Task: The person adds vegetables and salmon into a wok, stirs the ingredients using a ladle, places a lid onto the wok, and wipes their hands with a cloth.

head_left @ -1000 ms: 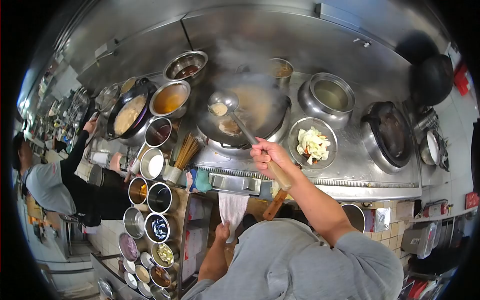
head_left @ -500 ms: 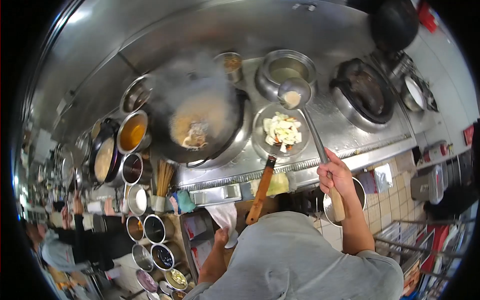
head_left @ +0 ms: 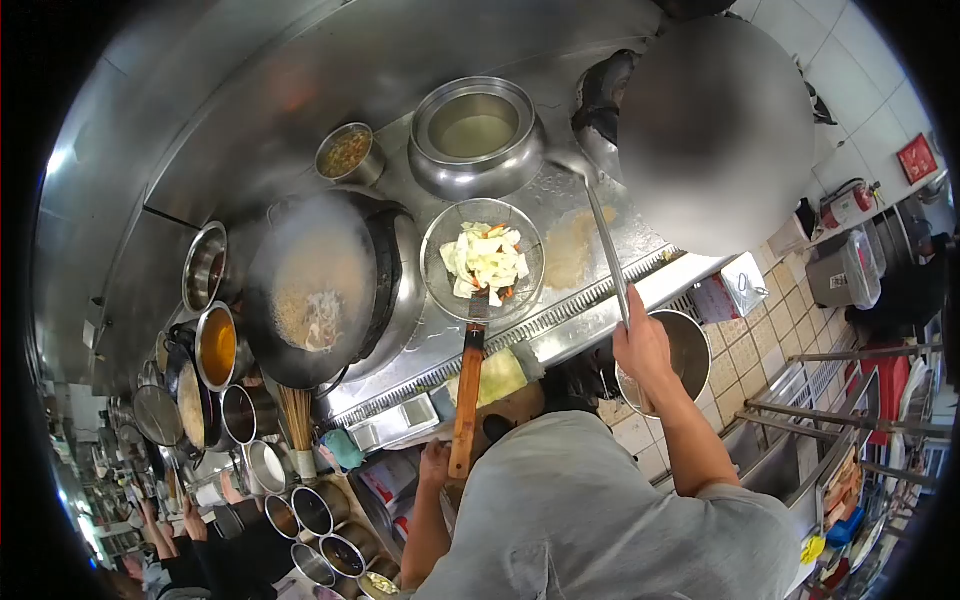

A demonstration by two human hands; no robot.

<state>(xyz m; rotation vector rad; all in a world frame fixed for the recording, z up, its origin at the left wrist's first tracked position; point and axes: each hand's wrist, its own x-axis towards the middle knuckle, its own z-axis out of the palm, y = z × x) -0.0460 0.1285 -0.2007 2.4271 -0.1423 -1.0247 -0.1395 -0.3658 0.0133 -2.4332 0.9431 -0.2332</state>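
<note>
My right hand is wrapped round the handle of a long metal ladle, whose bowl is tilted over the steel counter. Beside the bowl, a pale brown liquid is spread on the counter. Left of it, cut cabbage with orange bits lies in a wire strainer with a wooden handle. My left hand is low at the counter's front, its fingers closed; the cloth it held is mostly hidden. Further left, a steaming wok holds brownish liquid and pale food.
A steel pot of liquid and a small container of chopped food stand behind the strainer. Bowls and seasoning pots line the left. Another person's hands show at lower left. A blurred round patch covers the upper right.
The view has turned right. My right hand has carried the ladle from over the wok to the right of the strainer and tipped it; liquid now lies on the counter.
</note>
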